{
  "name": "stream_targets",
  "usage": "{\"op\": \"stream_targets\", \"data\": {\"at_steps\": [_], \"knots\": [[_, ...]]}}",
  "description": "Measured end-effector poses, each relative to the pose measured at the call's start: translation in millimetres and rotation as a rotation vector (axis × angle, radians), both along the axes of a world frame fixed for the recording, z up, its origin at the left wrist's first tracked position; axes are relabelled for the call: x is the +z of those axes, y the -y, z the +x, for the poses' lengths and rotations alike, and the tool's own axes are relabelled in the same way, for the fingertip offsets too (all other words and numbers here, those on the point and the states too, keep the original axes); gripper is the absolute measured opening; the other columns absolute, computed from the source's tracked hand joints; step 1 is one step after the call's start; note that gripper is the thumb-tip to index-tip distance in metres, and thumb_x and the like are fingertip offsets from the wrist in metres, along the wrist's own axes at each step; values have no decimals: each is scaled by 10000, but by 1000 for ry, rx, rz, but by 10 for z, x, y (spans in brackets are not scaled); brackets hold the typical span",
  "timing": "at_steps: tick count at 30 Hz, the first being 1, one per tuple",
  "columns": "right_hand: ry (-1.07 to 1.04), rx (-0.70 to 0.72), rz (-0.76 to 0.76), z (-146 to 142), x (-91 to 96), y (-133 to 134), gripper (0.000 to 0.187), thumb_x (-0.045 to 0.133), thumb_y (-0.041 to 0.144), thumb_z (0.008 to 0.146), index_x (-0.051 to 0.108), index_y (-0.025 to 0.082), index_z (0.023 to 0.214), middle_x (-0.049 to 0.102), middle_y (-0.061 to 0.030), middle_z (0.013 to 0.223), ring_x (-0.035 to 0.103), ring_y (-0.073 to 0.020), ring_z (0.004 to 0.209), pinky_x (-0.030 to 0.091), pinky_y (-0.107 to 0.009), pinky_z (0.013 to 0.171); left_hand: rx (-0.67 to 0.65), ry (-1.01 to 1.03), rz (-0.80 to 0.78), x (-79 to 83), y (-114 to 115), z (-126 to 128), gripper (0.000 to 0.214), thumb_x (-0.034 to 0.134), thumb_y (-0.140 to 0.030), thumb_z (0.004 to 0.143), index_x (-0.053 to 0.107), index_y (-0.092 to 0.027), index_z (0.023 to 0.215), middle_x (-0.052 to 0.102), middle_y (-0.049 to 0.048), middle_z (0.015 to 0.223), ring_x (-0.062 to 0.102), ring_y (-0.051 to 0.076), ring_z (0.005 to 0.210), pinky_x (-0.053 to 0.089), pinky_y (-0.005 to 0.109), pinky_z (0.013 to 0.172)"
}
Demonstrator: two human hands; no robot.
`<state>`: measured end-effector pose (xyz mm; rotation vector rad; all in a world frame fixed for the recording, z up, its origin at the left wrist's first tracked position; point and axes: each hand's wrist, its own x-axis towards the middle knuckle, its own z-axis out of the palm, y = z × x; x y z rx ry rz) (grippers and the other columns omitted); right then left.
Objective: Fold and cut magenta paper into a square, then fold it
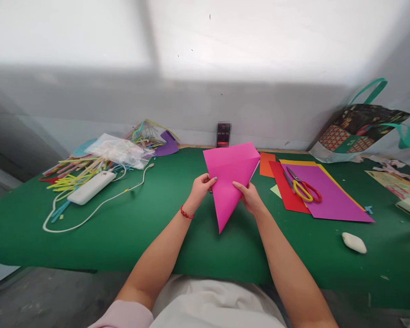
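Note:
A sheet of pink paper [230,171], folded into a tapering shape with its point toward me, is held up above the green table [146,243]. My left hand [202,187] pinches its left edge, thumb on the front and the other fingers partly hidden. On the opposite edge, my right hand [249,195] grips the paper with the thumb in front and fingers behind it. The back of the paper is out of sight. A red beaded bracelet [187,213] circles my left wrist.
To the right, scissors [304,187] with yellow and red handles lie on purple paper [341,196] and red paper [283,191]. A white case [354,243] and a bag [355,130] are farther right. At left are a white power bank [92,187], its cable, and coloured strips [78,168].

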<state>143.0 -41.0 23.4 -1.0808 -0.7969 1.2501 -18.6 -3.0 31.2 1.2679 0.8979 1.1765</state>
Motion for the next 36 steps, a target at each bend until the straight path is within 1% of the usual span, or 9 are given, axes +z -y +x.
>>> {"op": "stream_targets", "data": {"at_steps": [3, 6, 10, 14, 17, 22, 27, 33, 36], "knots": [[-14, 3, 2, 0, 9, 2, 384, 743, 327, 541, 603, 184, 868, 678, -38, 821, 606, -162, 609, 464, -222, 391, -5, 6, 8, 7, 1, -1, 230, 674, -364, 637, 562, -163, 640, 565, -11, 611, 500, 89, 532, 415, 206, 497], [-34, 19, 9, 8, 24, -4, 379, 739, 335, 556, 608, 190, 882, 680, -30, 836, 619, -157, 631, 483, -222, 425, -15, 8, 10, 5, -4, 0, 240, 676, -373, 630, 562, -164, 652, 567, -8, 620, 502, 91, 538, 416, 209, 501], [-93, -50, 30, 53, 41, -27, 400, 720, 378, 592, 600, 206, 932, 685, -22, 896, 638, -161, 690, 504, -228, 469, -44, -4, -5, -12, -6, 11, 261, 681, -389, 618, 560, -162, 662, 580, 1, 643, 518, 102, 560, 429, 224, 523], [-110, -106, 16, 109, 46, -41, 412, 706, 398, 602, 596, 194, 943, 690, -27, 874, 641, -170, 674, 482, -230, 423, -85, -19, -27, -27, 0, 28, 277, 688, -394, 601, 564, -158, 677, 585, 7, 667, 531, 112, 586, 447, 240, 548], [-96, -137, 11, 122, 42, -44, 396, 712, 378, 595, 600, 186, 923, 693, -27, 851, 635, -168, 655, 472, -226, 410, -90, -29, -28, -29, 4, 33, 285, 686, -397, 599, 560, -155, 682, 584, 9, 675, 534, 116, 596, 451, 247, 559], [-133, -155, 30, 110, 26, -52, 361, 721, 336, 593, 615, 190, 905, 693, -10, 840, 626, -148, 651, 482, -209, 440, -101, -41, -19, -21, 13, 25, 292, 674, -404, 622, 557, -151, 705, 586, 6, 695, 540, 119, 624, 453, 253, 586], [-146, -177, 21, 98, 41, -47, 312, 718, 309, 592, 628, 188, 864, 688, 0, 788, 612, -139, 620, 464, -205, 431, -99, -51, -14, -15, 19, 22, 279, 667, -395, 636, 549, -152, 702, 577, 3, 691, 532, 114, 622, 449, 249, 585], [-184, -210, 1, 89, 67, -38, 269, 729, 242, 553, 646, 167, 797, 684, -4, 744, 604, -134, 614, 486, -212, 484, -105, -63, -8, -11, 17, 32, 272, 665, -385, 623, 539, -153, 689, 553, -5, 662, 510, 110, 600, 430, 240, 553], [-189, -223, 16, 87, 59, -41, 263, 732, 227, 544, 653, 157, 785, 688, -14, 765, 611, -140, 647, 500, -219, 533, -105, -67, 0, -14, 12, 37, 267, 659, -383, 620, 533, -156, 683, 542, -10, 647, 501, 108, 590, 422, 238, 540]]}}
